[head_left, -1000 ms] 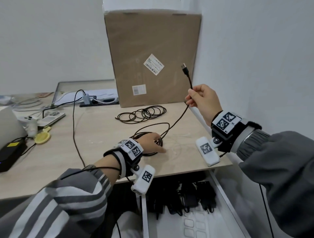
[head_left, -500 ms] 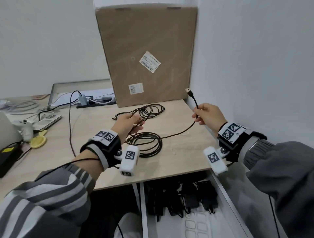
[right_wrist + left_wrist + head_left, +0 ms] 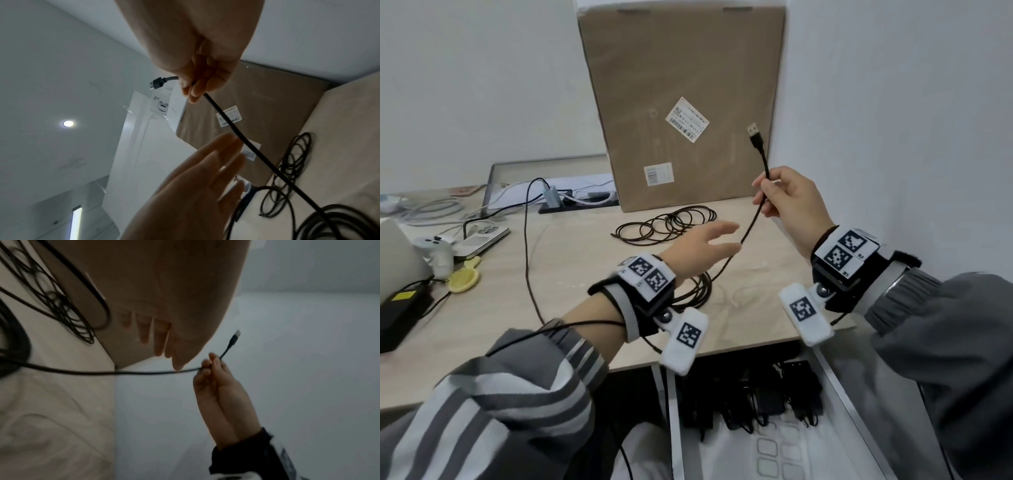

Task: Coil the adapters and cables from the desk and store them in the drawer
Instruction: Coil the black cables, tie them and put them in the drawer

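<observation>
My right hand point(image 3: 787, 198) pinches a black USB cable point(image 3: 751, 222) a short way below its plug point(image 3: 755, 137), which points up in front of the cardboard box. The cable runs down to a loose coil point(image 3: 697, 291) on the desk, partly hidden by my left wrist. My left hand point(image 3: 705, 245) hovers above the desk with fingers straight, its fingertips point(image 3: 230, 142) beside the hanging cable and holding nothing. A thinner brown cable coil point(image 3: 667, 224) lies by the box. Below the desk edge the open drawer point(image 3: 842, 404) holds several black adapters point(image 3: 767, 394).
A tall cardboard box point(image 3: 681, 102) leans on the back wall. To the left are a trailing black wire point(image 3: 527, 246), a power strip point(image 3: 578, 202), a phone point(image 3: 481, 240), a yellow item point(image 3: 464, 279) and a black power brick point(image 3: 400, 311). The white wall point(image 3: 893, 137) is close on the right.
My right hand rose with the plug end. My left hand let go of the coil on the desk and moved up and right towards the hanging cable, fingers spread.
</observation>
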### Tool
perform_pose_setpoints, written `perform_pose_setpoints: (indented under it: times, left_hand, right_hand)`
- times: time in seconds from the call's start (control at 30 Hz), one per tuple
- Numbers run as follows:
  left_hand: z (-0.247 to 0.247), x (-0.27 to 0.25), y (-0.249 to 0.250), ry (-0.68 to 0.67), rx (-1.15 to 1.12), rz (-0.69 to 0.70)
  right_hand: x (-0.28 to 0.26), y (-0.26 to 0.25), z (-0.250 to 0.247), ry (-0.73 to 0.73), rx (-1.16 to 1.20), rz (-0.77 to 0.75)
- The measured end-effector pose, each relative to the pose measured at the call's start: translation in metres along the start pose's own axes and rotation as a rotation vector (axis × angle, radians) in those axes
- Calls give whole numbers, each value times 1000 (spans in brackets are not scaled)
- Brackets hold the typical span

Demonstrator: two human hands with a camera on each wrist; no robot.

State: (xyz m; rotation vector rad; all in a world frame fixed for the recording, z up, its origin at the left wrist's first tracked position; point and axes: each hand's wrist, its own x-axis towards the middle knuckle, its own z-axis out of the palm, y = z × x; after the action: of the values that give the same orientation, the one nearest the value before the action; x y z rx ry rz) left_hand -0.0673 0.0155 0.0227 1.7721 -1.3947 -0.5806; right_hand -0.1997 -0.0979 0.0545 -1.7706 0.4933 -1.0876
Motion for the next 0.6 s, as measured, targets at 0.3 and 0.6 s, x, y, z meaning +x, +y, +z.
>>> perform_pose_setpoints:
  times: [0.3, 0.6]
  left_hand:
    - [-16, -6, -12, 55, 54, -18]
    - [-43, -33, -89, 182, 133, -439]
  right_hand:
    - [9, -7, -10, 157, 21, 82]
    - [0, 40, -13, 150, -153, 269]
